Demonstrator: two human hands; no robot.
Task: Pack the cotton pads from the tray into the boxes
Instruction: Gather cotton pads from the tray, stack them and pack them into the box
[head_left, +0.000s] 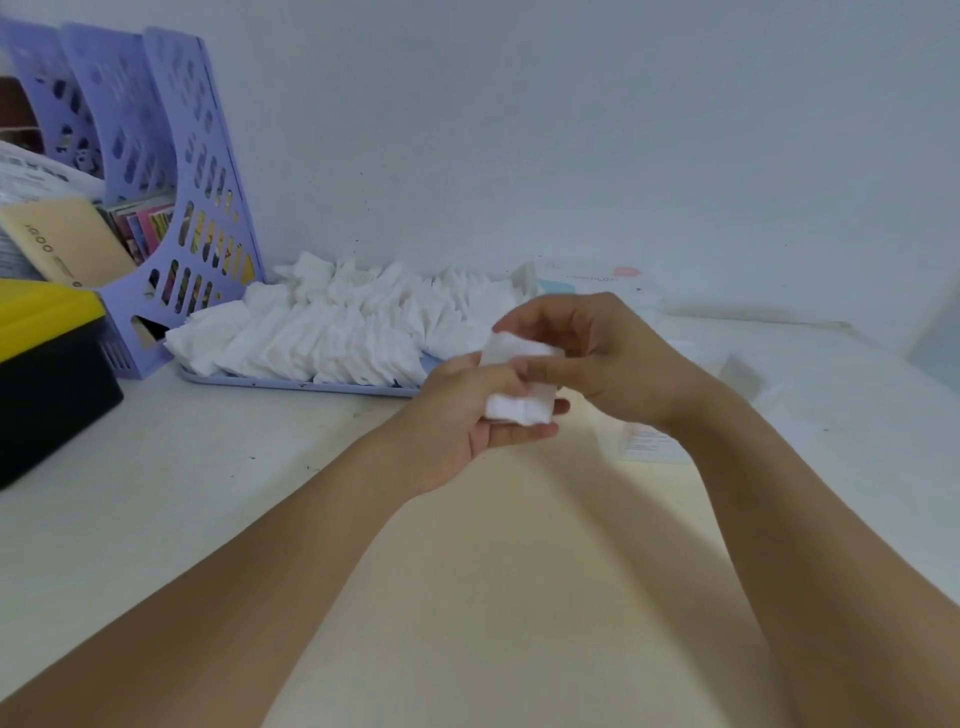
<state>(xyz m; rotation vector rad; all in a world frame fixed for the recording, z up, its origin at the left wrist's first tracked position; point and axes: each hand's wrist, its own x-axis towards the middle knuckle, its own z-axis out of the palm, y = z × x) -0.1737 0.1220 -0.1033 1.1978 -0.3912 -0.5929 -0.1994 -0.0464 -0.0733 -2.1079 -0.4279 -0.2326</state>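
Both hands meet above the pale table (260, 493) and share a small stack of white cotton pads (519, 379). The left hand (467, 421), palm turned up, cradles the stack from below with its fingers curled under it and its thumb laid across the top. The right hand (597, 358), coming in from the right, pinches the upper edge of the same stack between thumb and bent fingers. Just behind the hands, a lilac tray (291, 383) lies on the table, heaped with many more loose cotton pads (332, 327) in overlapping rows. At the tray's right end, near the wall, stands a white box (597, 283) with pale blue and pink printing, partly hidden by the right hand. A small printed white card (652, 441) lies flat on the table below the right wrist. To the left of the tray stands a lilac perforated file rack (171, 171) holding papers and booklets, with a yellow-lidded black container (47, 358) in front of it.
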